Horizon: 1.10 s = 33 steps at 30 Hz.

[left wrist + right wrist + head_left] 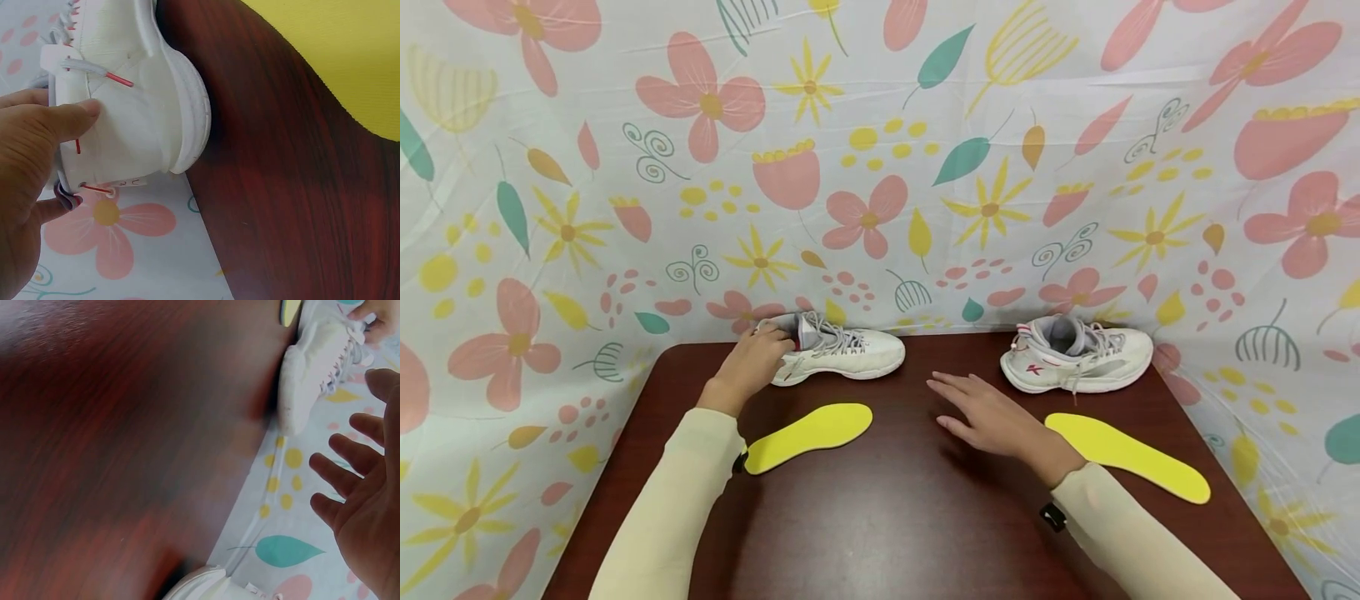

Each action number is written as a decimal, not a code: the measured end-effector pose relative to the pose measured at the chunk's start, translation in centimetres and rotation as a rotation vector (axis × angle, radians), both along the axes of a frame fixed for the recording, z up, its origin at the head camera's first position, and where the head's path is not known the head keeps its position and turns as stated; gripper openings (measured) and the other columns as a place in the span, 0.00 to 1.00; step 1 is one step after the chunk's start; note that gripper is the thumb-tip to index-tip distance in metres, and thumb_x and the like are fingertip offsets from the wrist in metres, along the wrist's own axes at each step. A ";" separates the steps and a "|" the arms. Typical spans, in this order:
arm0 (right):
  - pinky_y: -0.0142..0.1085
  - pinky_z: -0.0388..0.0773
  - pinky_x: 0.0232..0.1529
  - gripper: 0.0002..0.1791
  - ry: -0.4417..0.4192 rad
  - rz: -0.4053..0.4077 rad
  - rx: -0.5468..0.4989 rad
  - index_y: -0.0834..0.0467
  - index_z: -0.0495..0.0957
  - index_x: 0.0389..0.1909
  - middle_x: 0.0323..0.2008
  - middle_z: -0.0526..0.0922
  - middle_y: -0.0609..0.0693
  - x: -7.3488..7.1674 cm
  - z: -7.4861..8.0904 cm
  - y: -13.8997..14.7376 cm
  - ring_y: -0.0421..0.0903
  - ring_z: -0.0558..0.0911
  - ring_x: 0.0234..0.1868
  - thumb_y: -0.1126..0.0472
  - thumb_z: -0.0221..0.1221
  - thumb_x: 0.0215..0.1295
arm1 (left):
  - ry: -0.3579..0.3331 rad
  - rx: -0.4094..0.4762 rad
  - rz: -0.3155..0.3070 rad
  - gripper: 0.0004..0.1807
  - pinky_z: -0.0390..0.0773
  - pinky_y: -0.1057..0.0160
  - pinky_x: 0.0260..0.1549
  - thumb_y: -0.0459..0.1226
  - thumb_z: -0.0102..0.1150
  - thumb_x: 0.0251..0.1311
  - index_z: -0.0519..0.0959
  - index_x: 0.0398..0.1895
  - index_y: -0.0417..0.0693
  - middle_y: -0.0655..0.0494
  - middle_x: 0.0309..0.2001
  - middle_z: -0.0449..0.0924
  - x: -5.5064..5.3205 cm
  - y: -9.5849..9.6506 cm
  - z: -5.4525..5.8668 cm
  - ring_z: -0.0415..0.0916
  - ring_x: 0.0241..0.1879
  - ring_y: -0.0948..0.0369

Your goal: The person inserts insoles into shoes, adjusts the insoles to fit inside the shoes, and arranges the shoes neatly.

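Centre-left of frame: I see the left hand (751,365) gripping the heel collar of a white shoe (861,354), toe pointing right. Below it, a yellow insole (812,433) lies aslant, lower end by the left cuff (722,425). Right of centre, the right hand (992,417), fingers extended, well apart from that shoe. Farther right, a second white shoe (1120,367), red mark at heel; below, a second yellow insole (1135,458) slants down-right. Dark reddish-brown table (880,533) lower middle; flowered sheet (865,108) across the top.
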State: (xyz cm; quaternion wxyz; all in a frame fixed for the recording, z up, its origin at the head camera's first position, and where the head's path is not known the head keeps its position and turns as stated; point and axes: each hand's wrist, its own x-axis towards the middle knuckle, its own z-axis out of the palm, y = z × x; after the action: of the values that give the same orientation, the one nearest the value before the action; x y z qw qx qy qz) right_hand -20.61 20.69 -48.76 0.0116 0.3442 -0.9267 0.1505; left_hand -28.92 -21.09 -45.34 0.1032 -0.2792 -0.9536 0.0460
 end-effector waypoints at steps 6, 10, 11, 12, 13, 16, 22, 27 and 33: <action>0.60 0.61 0.75 0.34 -0.008 -0.008 0.005 0.56 0.66 0.77 0.76 0.67 0.55 -0.6 -0.1 -0.6 0.52 0.69 0.76 0.47 0.57 0.76 | 0.017 0.006 -0.005 0.10 0.76 0.40 0.57 0.34 0.72 0.62 0.87 0.46 0.50 0.52 0.45 0.86 0.1 0.0 -0.4 0.77 0.54 0.50; 0.60 0.62 0.74 0.34 -0.012 -0.013 -0.009 0.56 0.66 0.77 0.76 0.68 0.56 -0.9 -0.2 -0.9 0.53 0.69 0.76 0.48 0.58 0.75 | 0.026 0.006 -0.010 0.10 0.76 0.39 0.55 0.35 0.70 0.64 0.86 0.48 0.51 0.52 0.45 0.85 0.5 0.3 -0.2 0.76 0.54 0.50; 0.59 0.62 0.75 0.34 -0.017 -0.018 -0.011 0.56 0.66 0.77 0.76 0.68 0.56 -0.9 -0.3 -1.0 0.53 0.69 0.76 0.47 0.58 0.75 | 0.028 0.007 -0.011 0.10 0.76 0.39 0.54 0.35 0.69 0.65 0.86 0.49 0.51 0.52 0.45 0.85 0.7 0.5 -0.1 0.76 0.54 0.50; 0.59 0.62 0.74 0.34 -0.017 -0.021 -0.015 0.56 0.66 0.77 0.76 0.68 0.56 -1.0 -0.3 -1.0 0.53 0.69 0.76 0.48 0.58 0.75 | 0.033 0.008 -0.015 0.10 0.76 0.38 0.54 0.36 0.69 0.65 0.86 0.49 0.51 0.52 0.46 0.84 0.9 0.6 -0.1 0.76 0.54 0.50; 0.59 0.63 0.74 0.34 -0.018 -0.024 -0.017 0.56 0.66 0.77 0.76 0.68 0.56 -1.0 -0.3 -1.1 0.53 0.69 0.76 0.48 0.58 0.75 | 0.037 0.009 -0.017 0.10 0.76 0.38 0.54 0.36 0.69 0.65 0.85 0.49 0.51 0.52 0.46 0.84 1.0 0.8 0.0 0.75 0.54 0.50; 0.59 0.63 0.74 0.34 -0.017 -0.026 -0.023 0.57 0.66 0.77 0.76 0.68 0.56 -1.1 -0.2 -1.1 0.54 0.69 0.75 0.49 0.59 0.75 | 0.044 0.016 -0.022 0.11 0.75 0.36 0.54 0.37 0.70 0.65 0.85 0.49 0.51 0.51 0.46 0.84 1.6 1.3 0.2 0.75 0.54 0.49; 0.60 0.62 0.74 0.35 -0.028 -0.033 -0.043 0.57 0.65 0.77 0.76 0.68 0.57 -1.0 0.2 -1.2 0.55 0.69 0.75 0.49 0.59 0.75 | 0.083 -0.004 -0.041 0.13 0.74 0.37 0.50 0.40 0.70 0.65 0.85 0.51 0.52 0.52 0.48 0.84 2.7 2.6 0.8 0.77 0.54 0.50; 0.60 0.62 0.74 0.35 -0.035 -0.046 -0.061 0.57 0.64 0.77 0.76 0.68 0.57 -0.9 0.6 -1.3 0.57 0.70 0.74 0.49 0.60 0.74 | 0.126 -0.033 -0.050 0.13 0.74 0.41 0.44 0.41 0.71 0.64 0.85 0.51 0.53 0.54 0.48 0.85 3.8 4.0 1.6 0.78 0.52 0.50; 0.57 0.64 0.74 0.36 -0.043 -0.048 -0.075 0.56 0.63 0.78 0.77 0.66 0.56 -0.9 0.8 -1.5 0.57 0.70 0.75 0.49 0.59 0.75 | 0.203 -0.056 -0.089 0.11 0.76 0.42 0.42 0.41 0.71 0.64 0.85 0.48 0.53 0.54 0.46 0.85 5.3 5.8 2.1 0.78 0.49 0.52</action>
State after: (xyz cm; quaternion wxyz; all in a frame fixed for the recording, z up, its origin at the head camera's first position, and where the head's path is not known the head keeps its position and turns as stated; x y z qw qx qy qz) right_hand -21.50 19.15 -47.96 0.0083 0.3181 -0.9284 0.1919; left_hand -23.62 -15.30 -43.27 0.1932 -0.3181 -0.9232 0.0961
